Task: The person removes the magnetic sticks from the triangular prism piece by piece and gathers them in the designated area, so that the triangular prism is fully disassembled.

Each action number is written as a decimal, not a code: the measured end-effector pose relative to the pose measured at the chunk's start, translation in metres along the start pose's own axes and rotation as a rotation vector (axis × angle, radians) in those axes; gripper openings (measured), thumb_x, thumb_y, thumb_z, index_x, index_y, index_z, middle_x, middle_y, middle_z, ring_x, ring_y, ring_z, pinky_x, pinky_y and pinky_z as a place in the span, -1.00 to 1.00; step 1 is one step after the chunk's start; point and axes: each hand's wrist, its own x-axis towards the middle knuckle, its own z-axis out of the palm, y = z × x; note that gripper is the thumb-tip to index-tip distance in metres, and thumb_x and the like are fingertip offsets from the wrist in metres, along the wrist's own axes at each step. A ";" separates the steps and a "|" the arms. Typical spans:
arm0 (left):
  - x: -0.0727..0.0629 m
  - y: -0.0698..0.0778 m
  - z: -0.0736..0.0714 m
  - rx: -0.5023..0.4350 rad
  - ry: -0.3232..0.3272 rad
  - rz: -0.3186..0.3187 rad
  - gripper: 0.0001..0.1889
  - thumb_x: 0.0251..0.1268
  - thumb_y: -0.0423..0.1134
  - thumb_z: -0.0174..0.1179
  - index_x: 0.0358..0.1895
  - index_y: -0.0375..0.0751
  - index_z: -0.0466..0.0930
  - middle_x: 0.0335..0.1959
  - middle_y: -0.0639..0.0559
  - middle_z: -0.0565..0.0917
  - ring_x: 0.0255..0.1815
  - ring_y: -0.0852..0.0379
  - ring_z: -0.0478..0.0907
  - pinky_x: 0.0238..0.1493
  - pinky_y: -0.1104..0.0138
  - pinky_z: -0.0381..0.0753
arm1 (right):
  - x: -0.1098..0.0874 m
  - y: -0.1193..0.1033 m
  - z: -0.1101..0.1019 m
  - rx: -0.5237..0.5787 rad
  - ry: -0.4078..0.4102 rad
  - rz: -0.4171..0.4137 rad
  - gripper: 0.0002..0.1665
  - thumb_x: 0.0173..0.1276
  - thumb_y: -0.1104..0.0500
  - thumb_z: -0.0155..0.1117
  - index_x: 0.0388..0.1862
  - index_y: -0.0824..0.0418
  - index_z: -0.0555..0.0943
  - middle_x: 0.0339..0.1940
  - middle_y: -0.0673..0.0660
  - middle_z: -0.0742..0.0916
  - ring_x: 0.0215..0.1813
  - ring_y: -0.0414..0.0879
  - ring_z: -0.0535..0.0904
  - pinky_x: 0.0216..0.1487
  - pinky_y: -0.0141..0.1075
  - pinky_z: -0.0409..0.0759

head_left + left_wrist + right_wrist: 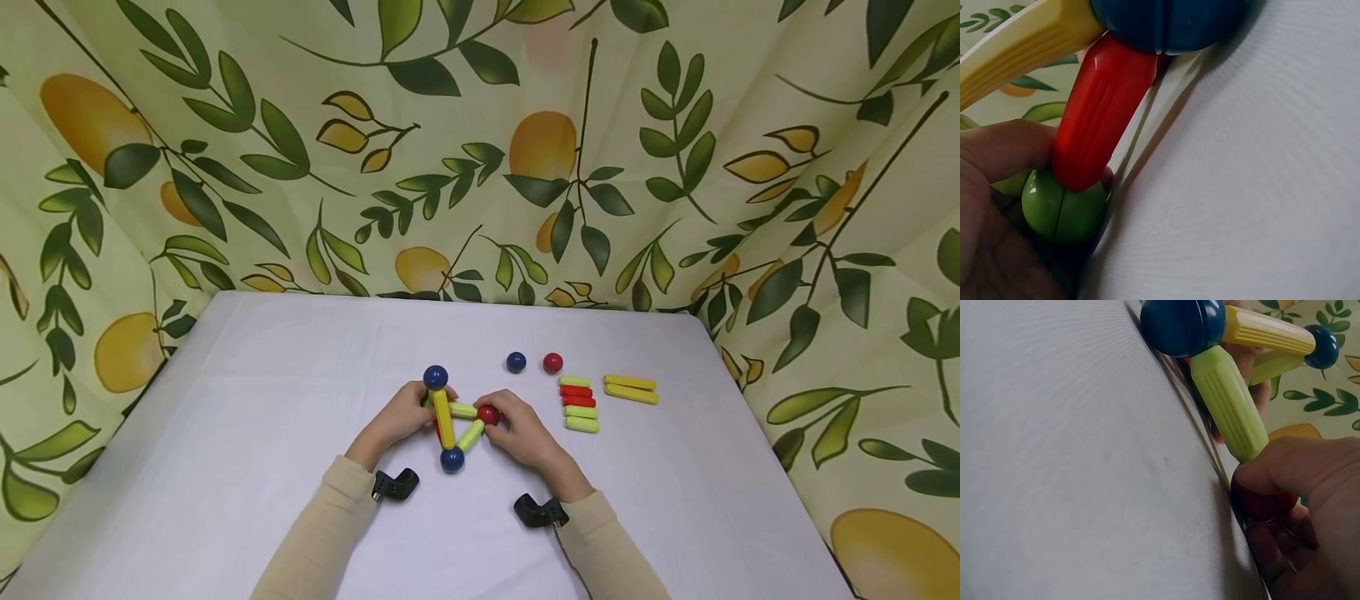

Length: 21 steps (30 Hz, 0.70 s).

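Between the hands is a joined structure of balls and ribbed sticks. Its yellow stick (443, 419) runs from an upper blue ball (435, 377) to a nearer blue ball (452, 459). From the nearer ball, a light-green stick (1229, 403) leads to a red ball (487, 415), and a red stick (1100, 112) leads to a green ball (1060, 209). My left hand (403, 412) grips the green ball at the red stick's end. On the other side, my right hand (525, 429) pinches the red ball, thumb over its top. Another light-green stick (462, 410) spans between the hands.
Behind the right hand lie a loose blue ball (516, 362) and a loose red ball (552, 362). Further right are a column of short red and light-green sticks (580, 412) and two yellow sticks (632, 393). A leaf-patterned curtain (480, 167) borders the white table (225, 417).
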 end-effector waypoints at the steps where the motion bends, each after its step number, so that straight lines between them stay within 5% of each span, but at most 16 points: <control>1: 0.000 0.000 0.000 0.000 0.003 -0.001 -0.70 0.10 -0.50 0.10 -0.12 -0.17 0.65 -0.20 -0.05 0.64 -0.27 0.04 0.45 -0.28 0.30 0.43 | 0.000 0.001 0.000 -0.008 0.004 -0.011 -0.59 0.22 0.29 0.26 0.06 0.04 0.56 -0.01 0.03 0.61 0.00 -0.14 0.51 0.12 -0.19 0.55; 12: 0.002 -0.004 -0.002 0.006 -0.001 0.003 -0.74 0.12 -0.47 0.15 -0.14 -0.16 0.66 -0.27 -0.04 0.63 -0.40 0.09 0.42 -0.39 0.33 0.43 | 0.000 0.004 0.001 -0.031 0.040 -0.017 -0.65 0.26 0.26 0.23 0.02 0.01 0.60 -0.13 0.03 0.50 -0.13 -0.17 0.43 -0.08 -0.38 0.51; 21: 0.004 -0.008 0.000 0.001 0.001 0.005 -0.72 0.10 -0.48 0.14 -0.13 -0.14 0.65 -0.17 -0.04 0.66 -0.23 0.06 0.46 -0.22 0.29 0.42 | 0.001 0.005 0.001 0.007 0.278 0.105 -0.46 0.19 0.30 0.33 0.18 0.20 0.49 0.04 0.17 0.62 0.01 -0.03 0.57 0.03 -0.22 0.61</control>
